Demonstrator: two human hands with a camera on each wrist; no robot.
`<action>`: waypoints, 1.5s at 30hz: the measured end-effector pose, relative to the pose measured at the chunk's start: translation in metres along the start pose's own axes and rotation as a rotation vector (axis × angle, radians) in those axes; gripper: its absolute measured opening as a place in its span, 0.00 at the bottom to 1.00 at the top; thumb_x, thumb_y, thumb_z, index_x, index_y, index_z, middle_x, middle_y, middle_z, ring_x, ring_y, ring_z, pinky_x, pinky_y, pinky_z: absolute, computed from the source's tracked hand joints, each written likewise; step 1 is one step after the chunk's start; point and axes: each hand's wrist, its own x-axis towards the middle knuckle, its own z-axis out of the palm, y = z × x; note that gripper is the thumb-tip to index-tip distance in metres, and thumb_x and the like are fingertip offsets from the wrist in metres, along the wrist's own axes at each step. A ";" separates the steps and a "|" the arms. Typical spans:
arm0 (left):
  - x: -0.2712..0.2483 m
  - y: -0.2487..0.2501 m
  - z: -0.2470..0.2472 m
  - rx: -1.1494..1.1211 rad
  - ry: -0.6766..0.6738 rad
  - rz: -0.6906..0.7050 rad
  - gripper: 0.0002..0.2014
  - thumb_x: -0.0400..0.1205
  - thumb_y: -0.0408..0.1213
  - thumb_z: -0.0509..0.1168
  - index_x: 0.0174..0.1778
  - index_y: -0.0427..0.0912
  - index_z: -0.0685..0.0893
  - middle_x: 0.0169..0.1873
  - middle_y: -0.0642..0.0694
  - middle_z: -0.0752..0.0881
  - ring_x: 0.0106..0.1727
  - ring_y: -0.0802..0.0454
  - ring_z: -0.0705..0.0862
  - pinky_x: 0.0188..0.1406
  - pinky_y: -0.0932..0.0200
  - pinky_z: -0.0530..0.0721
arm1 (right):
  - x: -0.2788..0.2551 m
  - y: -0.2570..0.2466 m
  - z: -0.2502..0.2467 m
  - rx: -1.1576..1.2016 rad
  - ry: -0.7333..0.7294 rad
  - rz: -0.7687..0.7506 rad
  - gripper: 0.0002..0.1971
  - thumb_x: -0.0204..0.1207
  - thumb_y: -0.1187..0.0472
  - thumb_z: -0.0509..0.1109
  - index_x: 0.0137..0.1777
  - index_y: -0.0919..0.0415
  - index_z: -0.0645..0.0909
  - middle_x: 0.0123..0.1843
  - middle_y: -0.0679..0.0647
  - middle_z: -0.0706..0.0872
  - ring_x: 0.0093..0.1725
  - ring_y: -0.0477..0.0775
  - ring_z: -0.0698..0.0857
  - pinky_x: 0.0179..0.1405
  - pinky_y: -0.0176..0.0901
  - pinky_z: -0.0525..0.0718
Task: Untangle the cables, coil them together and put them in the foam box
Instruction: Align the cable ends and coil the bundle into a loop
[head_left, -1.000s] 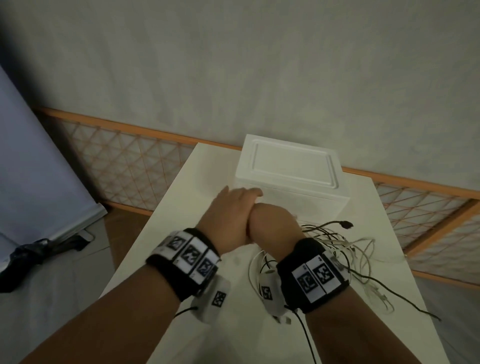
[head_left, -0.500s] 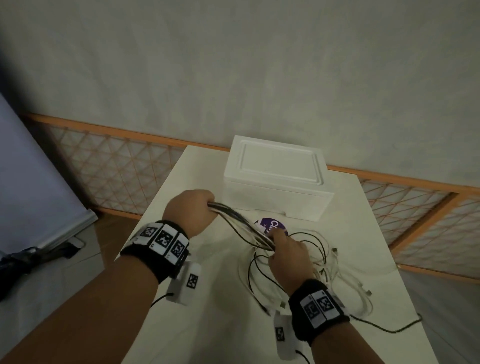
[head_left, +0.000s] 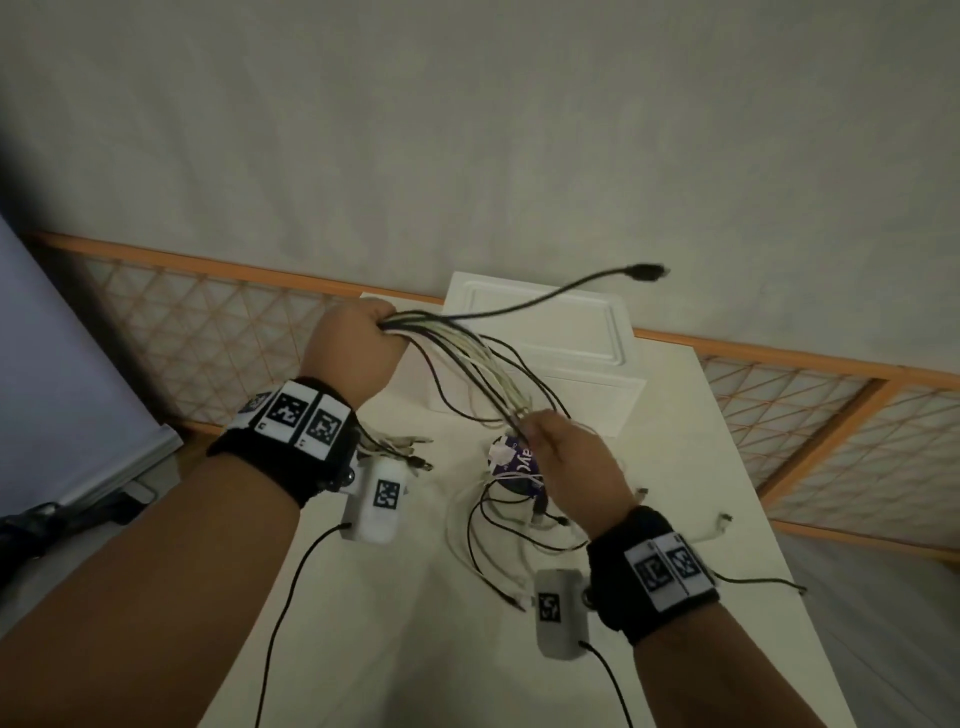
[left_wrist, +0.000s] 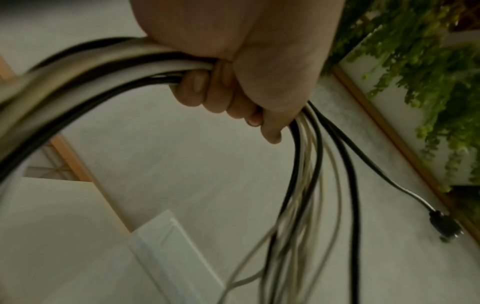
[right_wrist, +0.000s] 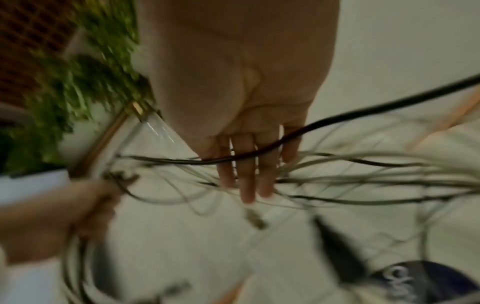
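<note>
My left hand (head_left: 358, 343) is raised left of the white foam box (head_left: 545, 338) and grips a bundle of black and white cables (head_left: 467, 364) in its fist (left_wrist: 207, 88). The bundle slants down to my right hand (head_left: 566, 457), whose straight fingers (right_wrist: 246, 164) lie among the strands; one black strand crosses in front of them. A black cable end with a plug (head_left: 647, 271) swings in the air over the box. Loose cable ends (head_left: 498, 551) trail on the white table (head_left: 363, 649) under my right wrist. The box lid is on.
A round purple object (head_left: 511, 457) lies on the table under the cables, in front of the box. An orange lattice fence (head_left: 218, 338) runs behind the table. A pale blue panel (head_left: 62, 364) stands at the left. The table's right edge (head_left: 779, 519) is close to my right wrist.
My left hand has lifted the bundle higher and drawn it taut. The black plug end has whipped up over the box. My right hand now has straight fingers among the strands.
</note>
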 end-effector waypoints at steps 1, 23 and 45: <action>0.003 0.002 -0.004 -0.039 0.020 0.001 0.06 0.77 0.33 0.65 0.36 0.38 0.87 0.29 0.41 0.84 0.34 0.43 0.82 0.32 0.56 0.75 | 0.000 0.012 0.010 -0.105 -0.120 0.080 0.18 0.84 0.48 0.52 0.57 0.55 0.80 0.51 0.55 0.88 0.51 0.57 0.85 0.50 0.48 0.81; 0.011 0.026 -0.025 0.201 -0.108 0.146 0.11 0.75 0.31 0.65 0.27 0.45 0.78 0.24 0.51 0.77 0.30 0.49 0.76 0.27 0.58 0.65 | 0.027 -0.037 0.032 0.237 -0.121 0.298 0.16 0.81 0.51 0.59 0.45 0.60 0.85 0.39 0.52 0.89 0.36 0.50 0.86 0.49 0.56 0.86; 0.053 -0.014 -0.058 0.128 0.053 0.034 0.06 0.77 0.31 0.66 0.34 0.37 0.85 0.29 0.41 0.81 0.37 0.42 0.80 0.36 0.57 0.71 | 0.000 0.013 0.015 0.217 0.002 0.261 0.36 0.60 0.48 0.83 0.70 0.47 0.78 0.56 0.21 0.77 0.54 0.23 0.79 0.64 0.46 0.82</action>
